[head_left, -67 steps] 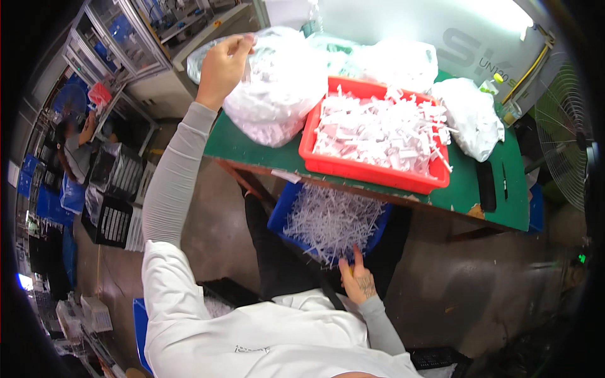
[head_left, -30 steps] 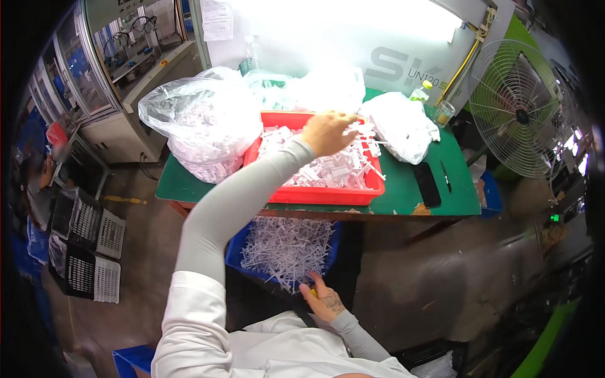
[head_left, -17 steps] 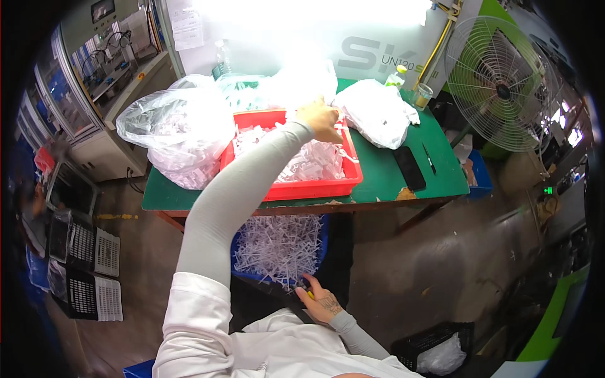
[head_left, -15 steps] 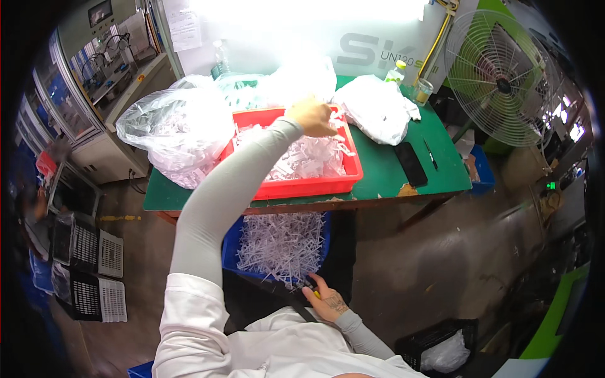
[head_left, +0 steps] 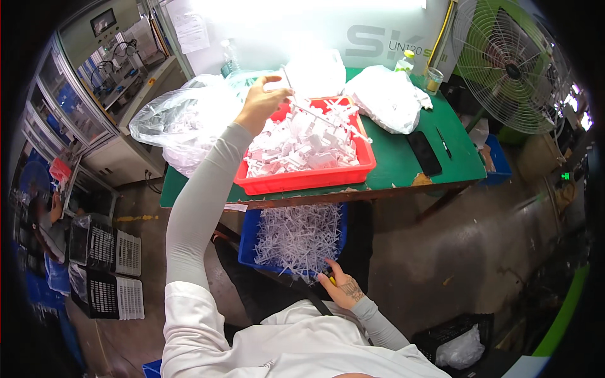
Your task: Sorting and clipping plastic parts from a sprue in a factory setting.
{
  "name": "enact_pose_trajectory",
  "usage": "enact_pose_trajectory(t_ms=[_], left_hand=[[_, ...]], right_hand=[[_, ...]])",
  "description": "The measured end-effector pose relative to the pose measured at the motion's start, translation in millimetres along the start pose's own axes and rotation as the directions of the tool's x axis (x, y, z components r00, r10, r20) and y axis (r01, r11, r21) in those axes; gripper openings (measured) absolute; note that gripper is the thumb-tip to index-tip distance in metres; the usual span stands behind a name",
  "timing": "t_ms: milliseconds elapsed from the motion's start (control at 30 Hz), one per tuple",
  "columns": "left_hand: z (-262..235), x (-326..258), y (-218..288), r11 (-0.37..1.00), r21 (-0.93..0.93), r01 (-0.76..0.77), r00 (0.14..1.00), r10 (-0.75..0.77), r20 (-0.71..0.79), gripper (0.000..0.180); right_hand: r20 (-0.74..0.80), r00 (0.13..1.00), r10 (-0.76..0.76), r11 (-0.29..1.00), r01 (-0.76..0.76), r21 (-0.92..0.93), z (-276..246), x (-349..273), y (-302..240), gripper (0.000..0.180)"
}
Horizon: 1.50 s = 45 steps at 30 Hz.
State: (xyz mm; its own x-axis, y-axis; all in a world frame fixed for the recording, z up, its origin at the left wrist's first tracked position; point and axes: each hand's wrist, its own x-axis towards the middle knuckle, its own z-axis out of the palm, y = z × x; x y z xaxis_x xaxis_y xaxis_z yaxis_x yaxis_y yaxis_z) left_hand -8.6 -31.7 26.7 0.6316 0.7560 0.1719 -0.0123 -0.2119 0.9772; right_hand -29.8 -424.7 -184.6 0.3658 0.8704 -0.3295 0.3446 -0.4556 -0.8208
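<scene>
My left hand [head_left: 261, 104] is raised above the left back of a red tray [head_left: 309, 181]. Its thumb and fingers pinch a thin, branching white plastic sprue [head_left: 324, 117], which slants down to the right over the tray. White plastic parts [head_left: 302, 148] are heaped in the tray. Low in front of me, my right hand [head_left: 342, 288] is closed around a small hand tool with a bit of yellow on its handle [head_left: 332, 280]; most of it is hidden. Just beyond that hand is a blue bin [head_left: 249, 242] full of thin white plastic sprue scraps [head_left: 296, 239].
On the green table [head_left: 457, 148] are a phone [head_left: 424, 153], a pen [head_left: 444, 143], a white bag [head_left: 386, 101], a cup [head_left: 433, 80] and a clear bag of parts [head_left: 189, 120]. A large fan [head_left: 512, 71] stands right. Black and white crates [head_left: 104, 271] are on the left floor.
My left hand has gone from the tray's right back to its left back, lifting a white sprue out of the heap. The right hand stays by the bin. The whole view has shifted slightly.
</scene>
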Motion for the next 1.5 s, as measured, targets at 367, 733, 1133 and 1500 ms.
enact_pose_trajectory(t_ms=[367,733,1133,1500], left_hand=[[-26,-57,9,0.929,-0.218,-0.301,0.94,0.249,-0.235,0.024],[40,-258,-41,0.886,-0.337,0.318,0.937,-0.239,0.256,0.022],[42,-316,-63,0.828,-0.474,0.298,0.941,-0.337,0.002,0.029],[35,-325,-60,0.836,-0.469,0.285,0.954,-0.296,0.051,0.028]], right_hand=[[-0.002,1.0,-0.03,0.995,0.03,0.091,17,-12,14,0.058],[-0.216,0.957,-0.192,0.471,0.283,0.836,-28,-1,-76,0.028],[-0.296,0.943,-0.155,0.653,0.322,0.686,-21,2,-80,0.032],[-0.079,0.964,-0.255,0.929,0.267,0.255,-16,-14,-87,0.031]])
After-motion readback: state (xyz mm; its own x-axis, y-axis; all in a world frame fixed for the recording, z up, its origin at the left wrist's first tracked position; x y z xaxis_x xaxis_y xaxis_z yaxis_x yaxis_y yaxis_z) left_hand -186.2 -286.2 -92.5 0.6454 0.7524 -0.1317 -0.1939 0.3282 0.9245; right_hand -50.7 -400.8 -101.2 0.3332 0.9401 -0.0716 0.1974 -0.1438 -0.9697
